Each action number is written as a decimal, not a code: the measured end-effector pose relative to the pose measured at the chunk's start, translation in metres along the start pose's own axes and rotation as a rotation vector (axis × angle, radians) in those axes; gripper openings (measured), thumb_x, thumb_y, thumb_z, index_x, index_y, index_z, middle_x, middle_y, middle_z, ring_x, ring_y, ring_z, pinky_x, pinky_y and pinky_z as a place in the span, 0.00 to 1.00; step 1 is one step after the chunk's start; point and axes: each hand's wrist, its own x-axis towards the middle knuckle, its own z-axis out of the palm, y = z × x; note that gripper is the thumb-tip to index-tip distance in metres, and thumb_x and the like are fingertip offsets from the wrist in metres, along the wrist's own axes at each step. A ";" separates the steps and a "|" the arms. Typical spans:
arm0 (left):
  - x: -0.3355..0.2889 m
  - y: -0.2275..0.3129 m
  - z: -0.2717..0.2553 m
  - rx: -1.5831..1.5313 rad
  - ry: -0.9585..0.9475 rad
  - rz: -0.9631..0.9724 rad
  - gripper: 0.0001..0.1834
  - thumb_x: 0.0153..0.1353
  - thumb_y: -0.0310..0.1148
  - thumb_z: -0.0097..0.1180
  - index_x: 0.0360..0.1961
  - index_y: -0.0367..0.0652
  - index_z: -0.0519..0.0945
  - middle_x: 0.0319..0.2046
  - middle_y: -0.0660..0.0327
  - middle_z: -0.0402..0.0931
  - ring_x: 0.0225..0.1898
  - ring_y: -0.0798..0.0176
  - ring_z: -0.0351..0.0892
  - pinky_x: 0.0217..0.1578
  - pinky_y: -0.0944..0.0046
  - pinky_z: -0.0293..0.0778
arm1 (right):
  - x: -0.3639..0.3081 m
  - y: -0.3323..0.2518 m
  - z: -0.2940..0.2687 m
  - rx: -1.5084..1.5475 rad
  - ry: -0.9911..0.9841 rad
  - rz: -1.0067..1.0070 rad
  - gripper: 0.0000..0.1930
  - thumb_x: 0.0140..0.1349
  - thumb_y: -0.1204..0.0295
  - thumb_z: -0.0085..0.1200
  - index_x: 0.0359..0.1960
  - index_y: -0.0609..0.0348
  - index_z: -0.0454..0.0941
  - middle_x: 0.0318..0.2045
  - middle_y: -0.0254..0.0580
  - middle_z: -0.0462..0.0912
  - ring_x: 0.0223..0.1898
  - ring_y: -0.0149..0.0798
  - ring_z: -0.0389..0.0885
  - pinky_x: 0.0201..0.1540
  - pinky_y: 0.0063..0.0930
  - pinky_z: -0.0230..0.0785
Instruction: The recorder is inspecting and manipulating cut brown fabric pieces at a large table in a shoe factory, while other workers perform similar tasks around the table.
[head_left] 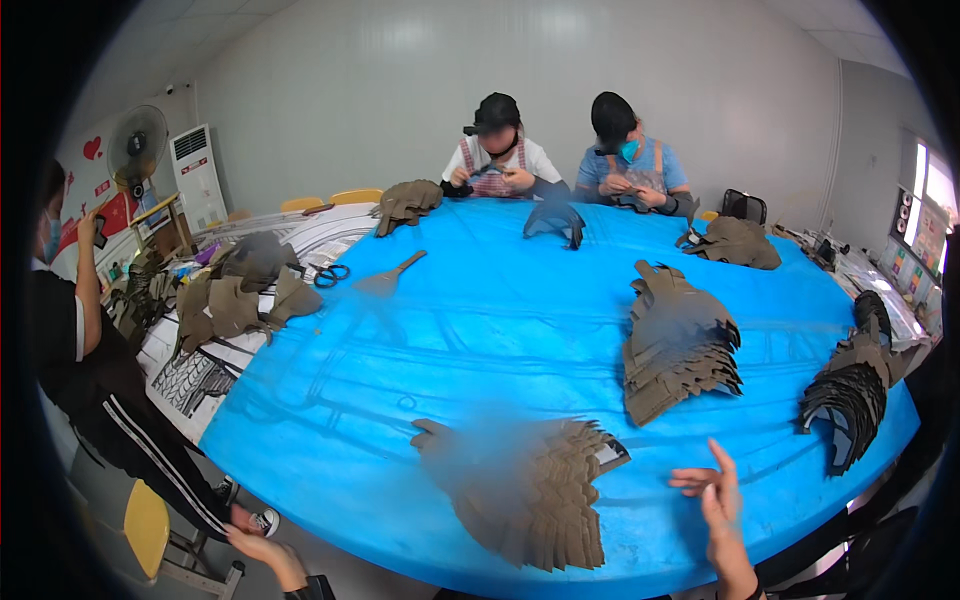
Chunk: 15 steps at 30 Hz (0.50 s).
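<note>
Pile of brown pieces (568, 490), layered like a fan, lies on the blue tabletop (500, 350) near its front edge. Right of it, my right hand (722, 503) spreads its fingers loosely, gripping nothing; my left hand (260, 546), past the table's edge near a yellow chair (147, 527), is uncurled and empty.

Glare is being produced by the right window (936, 188); the near brown stack (560, 492) is being blurred by haze; straight lines are being bent toward the rim.

blue cover (480, 320): smooth, faintly glossy | brown stack (560, 490): matt, cloth-like
</note>
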 end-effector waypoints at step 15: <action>-0.226 0.154 0.469 0.076 -1.043 1.388 0.20 0.59 0.30 0.61 0.45 0.40 0.64 0.70 0.47 0.57 0.71 0.48 0.57 0.67 0.34 0.49 | -0.017 -0.011 0.038 -0.841 0.063 -0.330 0.23 0.61 0.69 0.52 0.59 0.53 0.74 0.48 0.52 0.80 0.50 0.57 0.75 0.55 0.46 0.65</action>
